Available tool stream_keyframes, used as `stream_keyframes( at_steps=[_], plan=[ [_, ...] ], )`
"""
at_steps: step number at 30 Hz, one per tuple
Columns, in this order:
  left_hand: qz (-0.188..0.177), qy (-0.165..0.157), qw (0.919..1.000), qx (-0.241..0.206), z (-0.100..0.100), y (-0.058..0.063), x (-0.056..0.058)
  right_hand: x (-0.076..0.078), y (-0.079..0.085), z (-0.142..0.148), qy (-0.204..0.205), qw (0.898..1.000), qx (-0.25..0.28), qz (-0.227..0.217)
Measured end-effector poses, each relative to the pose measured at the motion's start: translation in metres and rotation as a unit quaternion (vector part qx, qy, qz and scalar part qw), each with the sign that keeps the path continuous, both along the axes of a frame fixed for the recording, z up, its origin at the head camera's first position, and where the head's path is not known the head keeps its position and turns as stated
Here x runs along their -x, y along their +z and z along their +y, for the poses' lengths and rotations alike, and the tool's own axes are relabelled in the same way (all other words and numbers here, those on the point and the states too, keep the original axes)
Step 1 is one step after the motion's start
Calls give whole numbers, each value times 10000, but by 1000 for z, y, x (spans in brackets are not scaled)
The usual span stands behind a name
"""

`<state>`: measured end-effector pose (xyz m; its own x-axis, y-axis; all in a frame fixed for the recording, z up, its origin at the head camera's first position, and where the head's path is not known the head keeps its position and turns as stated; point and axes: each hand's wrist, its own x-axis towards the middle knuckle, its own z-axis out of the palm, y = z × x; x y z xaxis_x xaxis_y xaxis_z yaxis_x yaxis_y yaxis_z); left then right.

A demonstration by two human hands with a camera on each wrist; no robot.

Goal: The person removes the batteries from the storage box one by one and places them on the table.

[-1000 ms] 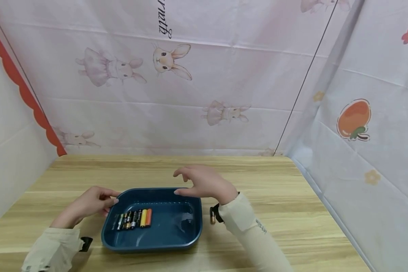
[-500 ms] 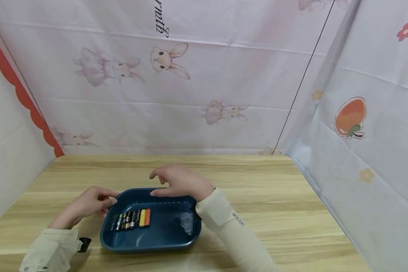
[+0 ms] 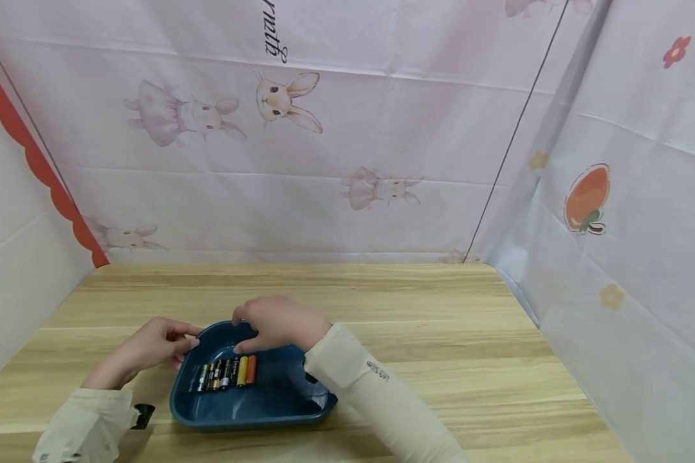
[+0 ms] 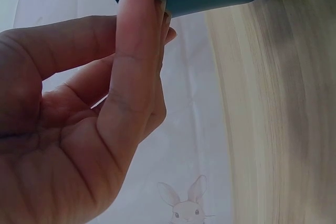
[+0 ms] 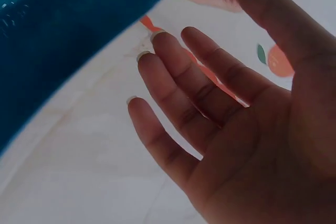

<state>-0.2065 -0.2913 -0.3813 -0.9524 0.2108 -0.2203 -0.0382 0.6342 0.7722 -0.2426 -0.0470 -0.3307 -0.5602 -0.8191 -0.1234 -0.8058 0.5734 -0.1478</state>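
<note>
A dark blue rectangular tray [image 3: 255, 421] stands on the table in the head view. Inside it, towards its left, several AA-size batteries [image 3: 226, 374] lie side by side, mostly black, with a yellow one and an orange one at the right end. My left hand [image 3: 153, 347] pinches the tray's back left rim, thumb over the edge; its fingertips meet the outer wall in the left wrist view. My right hand [image 3: 280, 323] is over the tray's back rim, hiding part of it. In the right wrist view its loosely spread fingers [image 5: 170, 98] hold nothing.
The wood-grain table [image 3: 440, 334] runs on to the right of the tray. A pale cloth with printed rabbits [image 3: 280, 99] hangs behind it, and another cloth with an orange fruit print [image 3: 587, 198] hangs along the right side.
My right hand has moved left across the tray's back rim and dropped lower. A loose battery seen right of the tray is now hidden, and my left hand has stayed put.
</note>
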Motion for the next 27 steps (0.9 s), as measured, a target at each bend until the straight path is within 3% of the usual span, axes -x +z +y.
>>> stream_keyframes(
  at_steps=[14,22,27],
  plan=[
    [-19,41,10000,85,1,2,1,-2,-24,-17,-454,9936,-1038,15],
    [18,-19,10000,63,1,3,0,-8,-34,-29,-612,9842,-1633,294],
    [-12,-11,10000,76,1,4,0,-10,-35,-35,-645,9826,-1723,264]
  ],
)
